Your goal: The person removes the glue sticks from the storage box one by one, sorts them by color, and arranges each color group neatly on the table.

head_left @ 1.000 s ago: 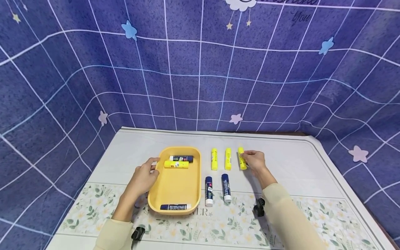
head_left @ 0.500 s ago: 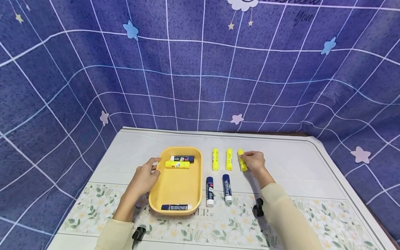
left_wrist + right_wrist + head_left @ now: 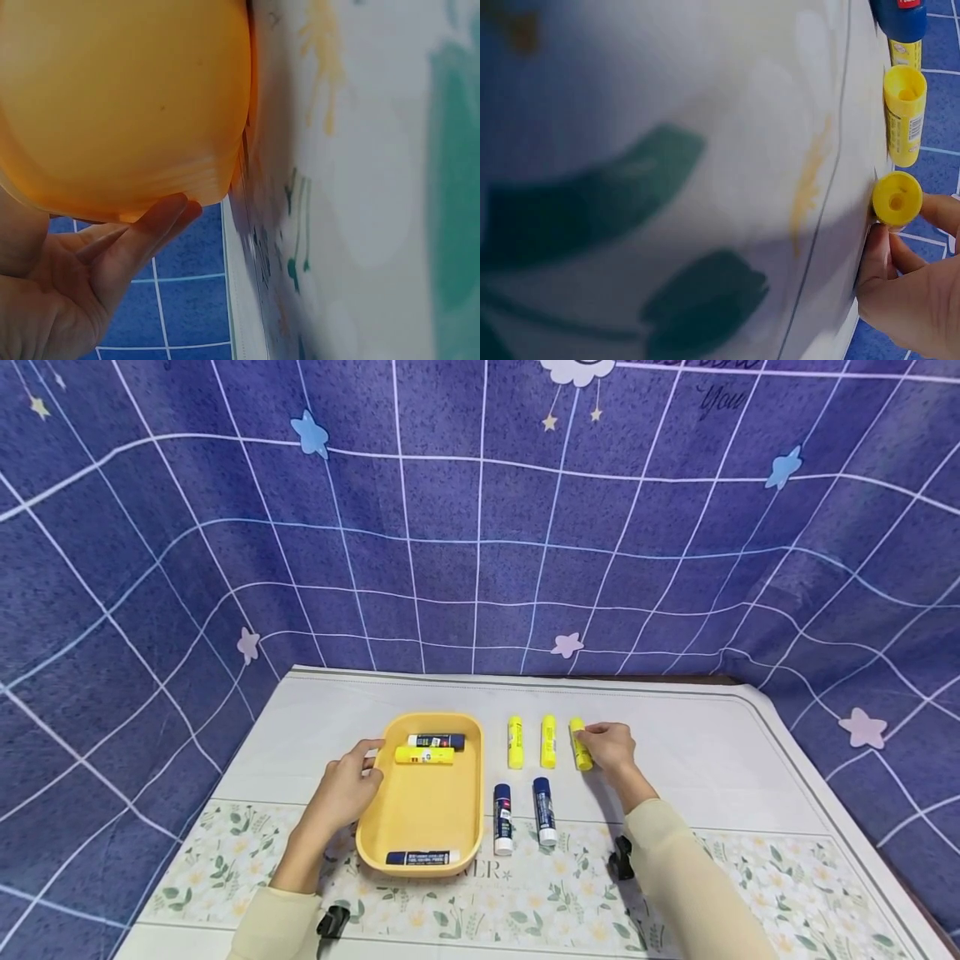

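Observation:
My right hand [image 3: 611, 747] pinches a yellow glue stick [image 3: 581, 745], the rightmost of a row of three. In the right wrist view, thumb and fingers sit around that stick [image 3: 897, 199], its round end facing the camera. Two yellow glue sticks, one [image 3: 548, 742] in the middle and one [image 3: 515, 742] at left, lie parallel beside it. My left hand [image 3: 348, 783] holds the yellow tray [image 3: 480, 793] at its left side; the left wrist view has fingers against the tray's outer wall [image 3: 135, 112]. Inside it lie a yellow glue stick [image 3: 424, 756] and two dark blue ones [image 3: 437, 741], one near the front.
Two dark blue glue sticks with white ends, one [image 3: 502, 818] next to the tray and one [image 3: 544, 812] to its right, lie in front of the yellow row. The white tabletop [image 3: 712, 752] has a floral band. A blue gridded curtain [image 3: 480, 527] surrounds the back and sides.
The yellow glue stick in my right hand has shifted very slightly toward me. My left hand and the tray have stayed in place.

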`<action>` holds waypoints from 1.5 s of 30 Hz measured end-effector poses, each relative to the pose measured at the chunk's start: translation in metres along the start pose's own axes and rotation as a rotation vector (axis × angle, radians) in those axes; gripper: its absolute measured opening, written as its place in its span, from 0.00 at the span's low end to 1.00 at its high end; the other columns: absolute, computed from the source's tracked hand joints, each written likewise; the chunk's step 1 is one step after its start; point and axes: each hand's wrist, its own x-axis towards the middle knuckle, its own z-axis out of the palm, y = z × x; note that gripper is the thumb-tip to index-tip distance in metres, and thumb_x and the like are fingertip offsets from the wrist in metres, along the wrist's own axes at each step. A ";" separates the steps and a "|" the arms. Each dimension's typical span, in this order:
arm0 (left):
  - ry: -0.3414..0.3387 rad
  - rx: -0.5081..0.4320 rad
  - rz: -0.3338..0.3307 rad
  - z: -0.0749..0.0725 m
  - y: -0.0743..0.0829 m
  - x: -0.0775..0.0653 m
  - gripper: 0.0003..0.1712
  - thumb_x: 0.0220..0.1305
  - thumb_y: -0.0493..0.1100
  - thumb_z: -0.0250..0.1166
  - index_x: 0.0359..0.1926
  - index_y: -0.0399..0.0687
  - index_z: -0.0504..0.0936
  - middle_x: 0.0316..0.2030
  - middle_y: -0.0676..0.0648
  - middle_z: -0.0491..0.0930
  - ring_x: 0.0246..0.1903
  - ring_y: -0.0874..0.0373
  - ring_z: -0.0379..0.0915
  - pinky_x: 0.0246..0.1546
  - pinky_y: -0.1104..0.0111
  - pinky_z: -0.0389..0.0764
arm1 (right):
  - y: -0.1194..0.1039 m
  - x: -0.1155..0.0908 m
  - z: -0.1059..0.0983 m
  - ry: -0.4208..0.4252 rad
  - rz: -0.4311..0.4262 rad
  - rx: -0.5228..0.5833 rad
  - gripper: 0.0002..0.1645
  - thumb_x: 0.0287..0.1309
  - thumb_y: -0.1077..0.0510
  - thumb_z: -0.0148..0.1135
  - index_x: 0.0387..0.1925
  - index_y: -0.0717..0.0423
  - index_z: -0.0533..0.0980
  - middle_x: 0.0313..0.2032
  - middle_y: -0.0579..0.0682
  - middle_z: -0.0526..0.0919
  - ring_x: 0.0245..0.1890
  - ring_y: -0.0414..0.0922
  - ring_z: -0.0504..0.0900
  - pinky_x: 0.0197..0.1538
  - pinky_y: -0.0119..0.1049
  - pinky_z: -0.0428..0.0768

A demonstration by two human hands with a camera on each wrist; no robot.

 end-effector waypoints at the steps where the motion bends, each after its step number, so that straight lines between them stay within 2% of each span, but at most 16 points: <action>1: -0.001 0.000 -0.001 0.000 0.000 0.000 0.29 0.74 0.36 0.52 0.74 0.38 0.67 0.60 0.24 0.79 0.52 0.34 0.85 0.41 0.56 0.92 | 0.000 0.000 -0.001 -0.002 0.000 -0.003 0.21 0.64 0.57 0.67 0.53 0.68 0.82 0.49 0.63 0.85 0.33 0.41 0.82 0.31 0.27 0.82; 7: 0.005 0.004 -0.005 0.001 0.001 0.000 0.29 0.73 0.35 0.53 0.74 0.38 0.67 0.60 0.24 0.79 0.51 0.34 0.86 0.39 0.58 0.92 | -0.006 -0.004 -0.009 0.030 -0.010 -0.025 0.26 0.66 0.51 0.63 0.57 0.66 0.80 0.52 0.63 0.85 0.40 0.46 0.84 0.38 0.29 0.83; 10: 0.011 0.004 -0.003 0.000 0.002 0.001 0.29 0.73 0.35 0.53 0.73 0.38 0.67 0.60 0.24 0.79 0.50 0.34 0.86 0.39 0.58 0.92 | -0.015 -0.007 -0.012 0.099 -0.066 0.005 0.25 0.67 0.51 0.63 0.57 0.64 0.81 0.53 0.63 0.86 0.44 0.49 0.86 0.40 0.28 0.81; 13: 0.011 0.005 0.000 -0.001 0.003 0.001 0.29 0.73 0.35 0.53 0.73 0.37 0.67 0.60 0.24 0.79 0.50 0.34 0.86 0.39 0.58 0.92 | -0.026 -0.010 -0.012 0.108 -0.145 0.069 0.23 0.67 0.52 0.64 0.57 0.62 0.82 0.54 0.62 0.87 0.48 0.48 0.86 0.44 0.25 0.80; 15: 0.007 0.005 0.001 -0.001 0.003 0.001 0.29 0.73 0.35 0.53 0.74 0.37 0.67 0.60 0.24 0.79 0.50 0.34 0.86 0.38 0.58 0.92 | -0.035 -0.013 -0.011 0.058 -0.189 0.133 0.22 0.67 0.54 0.64 0.58 0.62 0.82 0.55 0.62 0.86 0.49 0.48 0.85 0.48 0.26 0.81; 19: 0.004 0.007 0.006 0.000 0.002 0.001 0.29 0.73 0.35 0.53 0.73 0.38 0.67 0.59 0.24 0.79 0.50 0.34 0.86 0.38 0.58 0.92 | -0.051 -0.021 -0.005 -0.118 -0.232 0.241 0.23 0.68 0.55 0.65 0.61 0.60 0.80 0.58 0.60 0.84 0.51 0.45 0.83 0.62 0.37 0.82; 22: 0.003 0.007 0.006 0.001 0.000 0.002 0.29 0.73 0.35 0.53 0.73 0.38 0.68 0.59 0.24 0.79 0.50 0.34 0.86 0.38 0.58 0.92 | -0.059 -0.029 0.001 -0.226 -0.257 0.284 0.24 0.68 0.56 0.65 0.62 0.60 0.79 0.60 0.59 0.82 0.52 0.41 0.82 0.68 0.43 0.79; 27: 0.005 0.001 0.004 0.001 -0.001 0.001 0.29 0.73 0.36 0.53 0.73 0.38 0.68 0.59 0.24 0.79 0.49 0.34 0.87 0.38 0.57 0.92 | -0.070 -0.043 0.012 -0.360 -0.308 0.354 0.24 0.67 0.60 0.65 0.62 0.63 0.78 0.59 0.57 0.83 0.52 0.38 0.82 0.66 0.37 0.80; 31: 0.008 -0.001 0.001 0.001 0.000 0.000 0.29 0.73 0.36 0.53 0.73 0.38 0.68 0.59 0.24 0.79 0.49 0.34 0.87 0.38 0.58 0.92 | -0.075 -0.055 0.020 -0.449 -0.342 0.350 0.24 0.67 0.61 0.64 0.63 0.63 0.77 0.58 0.55 0.83 0.52 0.37 0.83 0.63 0.29 0.80; 37: 0.011 -0.021 0.006 0.001 0.002 -0.001 0.29 0.72 0.33 0.53 0.73 0.36 0.67 0.58 0.23 0.79 0.45 0.35 0.88 0.32 0.62 0.92 | -0.084 -0.074 0.033 -0.595 -0.386 0.342 0.25 0.66 0.64 0.65 0.64 0.64 0.76 0.60 0.60 0.83 0.58 0.48 0.83 0.65 0.35 0.82; 41: 0.015 -0.019 0.002 0.001 0.003 -0.001 0.29 0.72 0.33 0.53 0.73 0.36 0.67 0.58 0.23 0.79 0.46 0.35 0.88 0.33 0.62 0.92 | -0.089 -0.087 0.041 -0.691 -0.384 0.320 0.25 0.66 0.64 0.65 0.64 0.64 0.76 0.62 0.63 0.82 0.63 0.58 0.81 0.62 0.34 0.84; 45: 0.008 -0.015 -0.002 0.000 0.004 -0.001 0.29 0.73 0.34 0.53 0.73 0.36 0.67 0.59 0.23 0.79 0.47 0.35 0.88 0.34 0.61 0.92 | -0.091 -0.098 0.051 -0.782 -0.381 0.303 0.27 0.65 0.64 0.66 0.65 0.65 0.76 0.62 0.65 0.81 0.63 0.57 0.81 0.60 0.33 0.84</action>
